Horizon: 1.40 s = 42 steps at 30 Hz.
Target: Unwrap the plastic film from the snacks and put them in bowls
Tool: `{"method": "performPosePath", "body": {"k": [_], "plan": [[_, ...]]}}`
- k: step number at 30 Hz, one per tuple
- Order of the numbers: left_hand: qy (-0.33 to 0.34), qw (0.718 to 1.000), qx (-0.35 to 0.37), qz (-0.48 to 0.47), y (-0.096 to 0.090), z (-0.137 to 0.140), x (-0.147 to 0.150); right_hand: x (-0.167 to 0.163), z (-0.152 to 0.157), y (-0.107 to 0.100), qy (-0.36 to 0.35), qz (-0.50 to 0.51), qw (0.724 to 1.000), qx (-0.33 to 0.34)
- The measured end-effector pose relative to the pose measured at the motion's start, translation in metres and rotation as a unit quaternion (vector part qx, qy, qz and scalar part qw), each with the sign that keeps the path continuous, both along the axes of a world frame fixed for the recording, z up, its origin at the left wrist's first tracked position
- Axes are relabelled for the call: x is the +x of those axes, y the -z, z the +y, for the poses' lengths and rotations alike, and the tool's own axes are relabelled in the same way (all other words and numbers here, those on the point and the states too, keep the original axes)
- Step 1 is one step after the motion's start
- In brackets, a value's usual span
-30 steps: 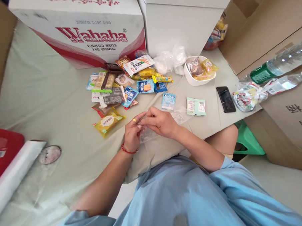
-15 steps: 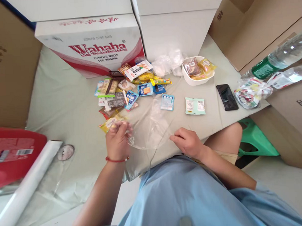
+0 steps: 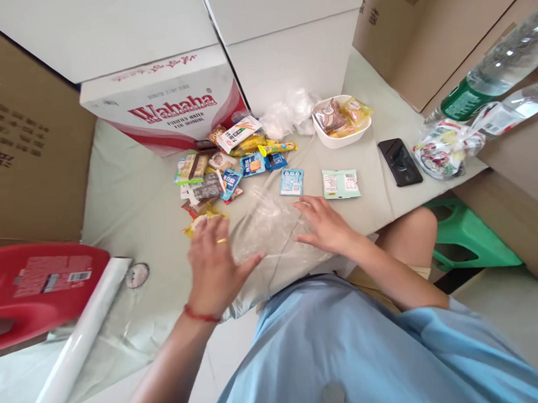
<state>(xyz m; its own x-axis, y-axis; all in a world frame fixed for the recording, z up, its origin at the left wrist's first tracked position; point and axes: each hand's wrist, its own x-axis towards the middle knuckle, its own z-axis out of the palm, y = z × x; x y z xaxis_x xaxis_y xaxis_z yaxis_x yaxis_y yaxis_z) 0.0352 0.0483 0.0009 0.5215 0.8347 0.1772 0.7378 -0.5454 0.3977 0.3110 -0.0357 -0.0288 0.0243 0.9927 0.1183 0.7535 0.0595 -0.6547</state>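
A clear plastic bag (image 3: 270, 228) lies flat on the table between my hands. My left hand (image 3: 215, 257) is spread at its left side, thumb pointing toward the bag and fingers near a yellow snack packet (image 3: 198, 223). At the bag's right edge my right hand (image 3: 324, 226) has its fingers apart and holds nothing; whether it touches the film I cannot tell. Just beyond the bag are a light blue packet (image 3: 291, 182) and a pale green packet (image 3: 341, 183). Several mixed snack packets, among them a blue one (image 3: 252, 165), are heaped behind my left hand.
A white bowl (image 3: 343, 141) of wrapped snacks stands at the back, beside crumpled clear bags (image 3: 287, 114). A Wahaba-type printed water carton (image 3: 167, 111) borders the rear. To the right lie a black phone (image 3: 400, 162) and bottles (image 3: 473, 91); a red container (image 3: 45, 288) is left.
Both hands have gone from closed to spread. The left has let go of the bag's edge, and the bag now lies flatter. The camera view has shifted slightly.
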Motion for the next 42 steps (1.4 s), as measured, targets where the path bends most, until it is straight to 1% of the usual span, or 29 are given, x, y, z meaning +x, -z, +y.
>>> {"method": "performPosePath", "body": {"k": [1, 3, 5, 7, 8, 9, 10, 11, 12, 13, 14, 15, 16, 18, 19, 20, 21, 22, 24, 25, 27, 29, 31, 32, 34, 36, 38, 40, 42], "plan": [[0.014, 1.000, 0.015, 0.014, 0.005, 0.002, 0.017, -0.011, 0.012, 0.006, 0.011, 0.003, 1.000, 0.011], [0.003, 1.000, 0.018, 0.010, 0.017, 0.009, 0.045, -0.025, 0.032, 0.017, 0.039, 0.051, 0.997, 0.035], [-0.023, 0.998, -0.023, -0.057, 0.028, 0.018, 0.059, -0.025, 0.043, 0.025, 0.080, 0.153, 0.984, 0.040], [-0.066, 0.979, -0.091, -0.169, 0.034, 0.028, 0.058, -0.013, 0.046, 0.030, 0.137, 0.278, 0.951, 0.009], [-0.096, 0.958, -0.139, -0.231, 0.036, 0.033, 0.054, -0.005, 0.046, 0.031, 0.170, 0.333, 0.927, -0.016], [-0.129, 0.928, -0.196, -0.288, 0.038, 0.037, 0.048, 0.004, 0.045, 0.032, 0.201, 0.375, 0.904, -0.043], [-0.163, 0.893, -0.260, -0.330, 0.039, 0.042, 0.041, 0.012, 0.044, 0.032, 0.224, 0.403, 0.885, -0.069], [-0.195, 0.855, -0.323, -0.355, 0.041, 0.045, 0.033, 0.019, 0.043, 0.031, 0.240, 0.414, 0.873, -0.092], [-0.223, 0.823, -0.374, -0.364, 0.043, 0.048, 0.025, 0.025, 0.043, 0.031, 0.248, 0.410, 0.871, -0.110], [-0.248, 0.803, -0.403, -0.362, 0.045, 0.049, 0.016, 0.029, 0.043, 0.031, 0.248, 0.392, 0.877, -0.125], [-0.270, 0.798, -0.405, -0.354, 0.046, 0.049, 0.008, 0.032, 0.043, 0.030, 0.241, 0.360, 0.891, -0.134], [-0.290, 0.809, -0.379, -0.344, 0.046, 0.048, 0.000, 0.033, 0.043, 0.030, 0.232, 0.318, 0.909, -0.137], [-0.306, 0.830, -0.327, -0.332, 0.045, 0.045, -0.007, 0.034, 0.044, 0.029, 0.222, 0.271, 0.927, -0.135], [-0.318, 0.883, -0.177, -0.297, 0.038, 0.037, -0.018, 0.034, 0.045, 0.028, 0.203, 0.183, 0.953, -0.128], [-0.300, 0.909, -0.103, -0.270, 0.033, 0.032, -0.020, 0.034, 0.045, 0.027, 0.196, 0.150, 0.961, -0.125], [-0.263, 0.934, -0.041, -0.238, 0.029, 0.027, -0.021, 0.034, 0.045, 0.026, 0.191, 0.126, 0.966, -0.123], [-0.209, 0.956, 0.004, -0.206, 0.025, 0.024, -0.019, 0.035, 0.046, 0.025, 0.188, 0.108, 0.969, -0.121], [-0.144, 0.974, 0.030, -0.171, 0.024, 0.021, -0.016, 0.036, 0.046, 0.024, 0.186, 0.094, 0.971, -0.120], [-0.017, 0.995, 0.039, -0.095, 0.029, 0.020, -0.008, 0.040, 0.046, 0.024, 0.189, 0.068, 0.972, -0.118], [0.029, 0.997, 0.028, -0.058, 0.036, 0.021, -0.004, 0.044, 0.046, 0.024, 0.194, 0.056, 0.972, -0.117], [0.077, 0.997, -0.003, 0.000, 0.053, 0.024, 0.001, 0.052, 0.044, 0.023, 0.204, 0.033, 0.971, -0.118], [0.087, 0.996, -0.020, 0.030, 0.070, 0.025, 0.000, 0.061, 0.042, 0.019, 0.202, 0.008, 0.971, -0.130], [0.079, 0.996, -0.018, 0.039, 0.080, 0.022, -0.003, 0.067, 0.043, 0.008, 0.180, -0.034, 0.973, -0.142], [0.075, 0.996, -0.014, 0.041, 0.082, 0.020, -0.005, 0.068, 0.045, -0.001, 0.166, -0.067, 0.974, -0.139], [0.074, 0.996, -0.012, 0.048, 0.081, 0.016, -0.007, 0.063, 0.057, -0.021, 0.142, -0.143, 0.974, -0.104], [0.080, 0.995, -0.014, 0.058, 0.077, 0.013, -0.007, 0.046, 0.080, -0.042, 0.113, -0.191, 0.974, -0.051], [0.086, 0.994, -0.015, 0.065, 0.074, 0.013, -0.005, 0.018, 0.113, -0.056, 0.066, -0.194, 0.979, -0.015], [0.089, 0.993, -0.015, 0.070, 0.072, 0.014, -0.004, -0.021, 0.150, -0.062, 0.006, -0.184, 0.983, -0.007], [0.091, 0.993, -0.014, 0.071, 0.072, 0.015, -0.004, -0.067, 0.188, -0.058, -0.039, -0.188, 0.981, -0.001]]}}
